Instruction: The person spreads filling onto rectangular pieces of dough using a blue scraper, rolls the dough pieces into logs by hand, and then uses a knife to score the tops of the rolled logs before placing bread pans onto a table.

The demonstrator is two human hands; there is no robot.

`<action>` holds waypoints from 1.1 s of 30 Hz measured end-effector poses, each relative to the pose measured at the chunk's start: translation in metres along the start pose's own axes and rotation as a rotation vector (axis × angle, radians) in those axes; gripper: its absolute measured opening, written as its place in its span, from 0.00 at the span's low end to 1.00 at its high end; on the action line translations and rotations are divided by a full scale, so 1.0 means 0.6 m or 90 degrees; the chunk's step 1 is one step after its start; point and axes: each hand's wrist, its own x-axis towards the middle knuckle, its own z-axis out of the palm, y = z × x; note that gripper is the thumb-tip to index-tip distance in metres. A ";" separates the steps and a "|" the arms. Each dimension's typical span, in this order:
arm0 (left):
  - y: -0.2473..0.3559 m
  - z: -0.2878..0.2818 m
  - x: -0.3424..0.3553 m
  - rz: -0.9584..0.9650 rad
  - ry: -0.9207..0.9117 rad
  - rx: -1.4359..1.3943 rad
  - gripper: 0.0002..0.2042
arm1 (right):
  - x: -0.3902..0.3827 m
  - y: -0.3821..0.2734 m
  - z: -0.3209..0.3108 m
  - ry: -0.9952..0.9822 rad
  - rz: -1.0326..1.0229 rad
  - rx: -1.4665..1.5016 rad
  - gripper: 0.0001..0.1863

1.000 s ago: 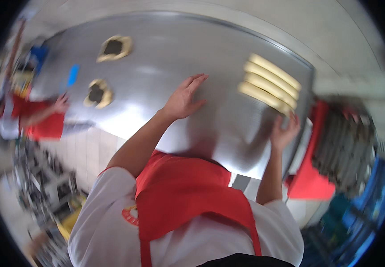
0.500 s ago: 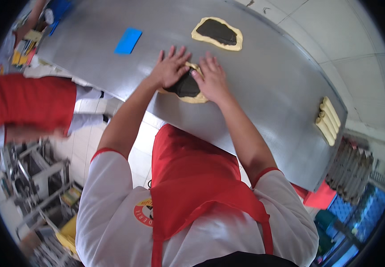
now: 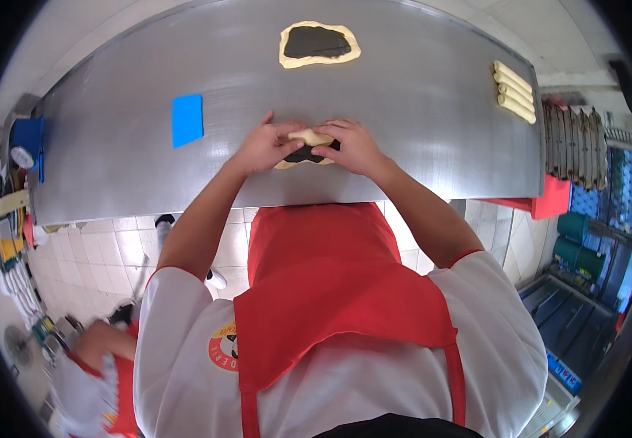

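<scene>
**While both hands pinch its far edge, the dough (image 3: 307, 136) shows a dark middle**

As my remote view looks down, I see the dough right of the blue card (image 3: 187, 121) and slightly nearer the wearer. It is pale and soft, its far edge turned over into a smooth lip, with dark filling (image 3: 301, 155) bare on the near side and a wavy pale margin below. The left hand (image 3: 266, 148) and right hand (image 3: 351, 147) each pinch that lip between fingers and thumb, covering much of both ends.

Farther off and right of the card, I make out a flat dough sheet (image 3: 320, 44), its dark filling ringed by an uneven pale border. Far to the card's right, four pale rolls (image 3: 517, 96) lie side by side.

All of it rests on a brushed metal table (image 3: 418, 87). Beyond the rolls, farthest right of the card, stand dark ridged trays (image 3: 575, 146). Nearer the wearer than the card, past the table edge, I see light floor tiles (image 3: 122, 244) and a blurred co-worker in red and white (image 3: 90, 394).
</scene>
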 end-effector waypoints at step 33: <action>0.028 0.030 -0.068 0.061 0.180 0.279 0.33 | -0.060 -0.031 0.047 0.341 -0.185 -0.251 0.34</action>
